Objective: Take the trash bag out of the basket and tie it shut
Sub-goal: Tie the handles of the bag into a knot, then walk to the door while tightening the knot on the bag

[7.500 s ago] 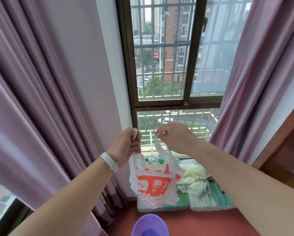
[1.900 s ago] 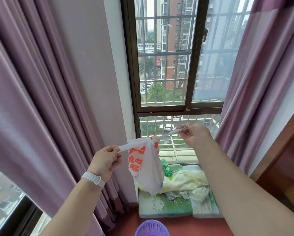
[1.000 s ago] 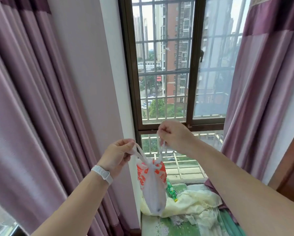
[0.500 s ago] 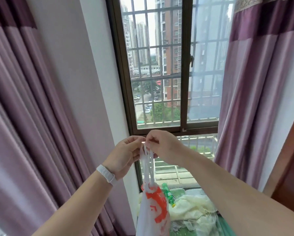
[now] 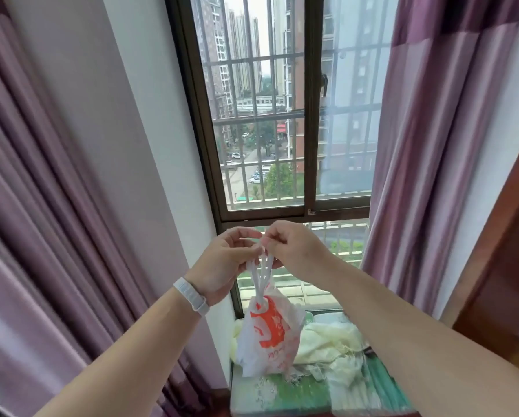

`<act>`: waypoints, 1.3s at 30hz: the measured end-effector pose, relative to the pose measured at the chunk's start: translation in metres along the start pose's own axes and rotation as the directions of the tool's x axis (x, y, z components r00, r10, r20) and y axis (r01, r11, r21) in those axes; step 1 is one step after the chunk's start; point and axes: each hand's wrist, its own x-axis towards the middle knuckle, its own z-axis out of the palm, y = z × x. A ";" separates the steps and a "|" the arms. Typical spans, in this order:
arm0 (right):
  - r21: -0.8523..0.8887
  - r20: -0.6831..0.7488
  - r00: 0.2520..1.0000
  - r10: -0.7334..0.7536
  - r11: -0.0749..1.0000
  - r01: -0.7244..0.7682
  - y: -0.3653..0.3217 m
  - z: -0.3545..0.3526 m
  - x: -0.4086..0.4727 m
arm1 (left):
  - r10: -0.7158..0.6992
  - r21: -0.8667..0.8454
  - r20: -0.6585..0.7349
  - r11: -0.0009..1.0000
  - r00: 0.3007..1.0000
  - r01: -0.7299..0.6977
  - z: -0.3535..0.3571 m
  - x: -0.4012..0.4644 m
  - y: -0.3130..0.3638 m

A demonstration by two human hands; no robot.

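Observation:
A white trash bag with orange print hangs in the air in front of the window, knotted at its neck. Its thin white handles rise from the knot to my hands. My left hand and my right hand are close together, fingertips touching, each pinching the handle ends. The basket is out of view.
A green patterned cushion lies on the window ledge below the bag, with crumpled cream cloth on it. Purple curtains hang on both sides. A dark wooden panel stands at the right.
My hands, pulled wide apart on the handles two seconds ago, have come together above the knot. The view has tilted upward and the purple basket has dropped out of sight.

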 end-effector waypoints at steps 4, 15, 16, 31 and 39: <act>0.025 -0.037 0.998 0.056 0.998 -0.055 0.010 -0.005 -0.011 | -0.018 -0.051 -0.043 0.999 0.999 0.016 0.014 0.004 -0.004; 0.292 -0.324 0.896 0.305 0.933 -0.212 -0.020 0.005 -0.072 | -0.027 -0.137 0.238 0.989 0.971 0.061 0.024 -0.010 -0.004; 0.312 -0.357 0.874 0.331 0.924 -0.222 -0.023 0.008 -0.081 | -0.030 -0.146 0.273 0.987 0.962 0.072 0.025 -0.013 -0.006; 0.432 -0.717 0.502 0.484 0.873 -0.226 -0.077 0.017 -0.281 | -0.078 -0.091 0.722 0.974 0.687 0.206 0.124 -0.129 -0.022; 0.388 -0.813 0.368 0.451 0.891 -0.236 -0.122 0.005 -0.441 | -0.069 -0.063 0.859 0.969 0.507 0.238 0.220 -0.256 -0.021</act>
